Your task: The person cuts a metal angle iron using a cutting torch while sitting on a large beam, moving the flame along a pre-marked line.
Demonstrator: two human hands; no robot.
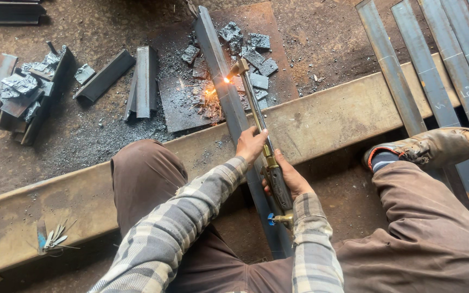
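1. At centre frame, I see my left hand [251,144] wrapped around the cutting torch [261,138] tube.
2. My right hand [289,179] grips its dark handle, toward five o'clock.
3. The flame meets the steel angle bar [216,59] at twelve o'clock, throwing sparks [208,97].
4. Cut scraps [256,57] lie just beyond.

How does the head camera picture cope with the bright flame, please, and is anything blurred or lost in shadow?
Head view: the flame at the cutting torch tip blows out to a small white-orange glare with sparks beside it; the rest is evenly daylit and sharp, with both the left hand and right hand crisp; shadows are soft, darkest between the legs.
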